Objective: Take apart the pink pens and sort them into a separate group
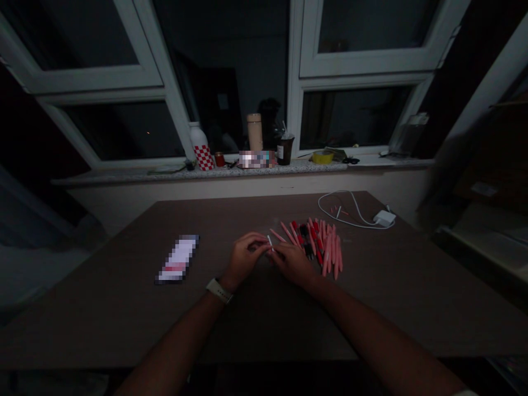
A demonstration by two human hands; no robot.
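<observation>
Ahead, pink pens on brown table, dark windows.

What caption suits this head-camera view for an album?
Left hand and right hand hold a small white piece beside a heap of pink pens.

I read the left hand and right hand meeting above a brown table, a small white piece pinched between their fingertips. Pink pens lie heaped just beside the right hand. Further along the table, I note a white charger with its cable. A blurred packet lies left of the hands. A watch is fitted to the left wrist.
</observation>
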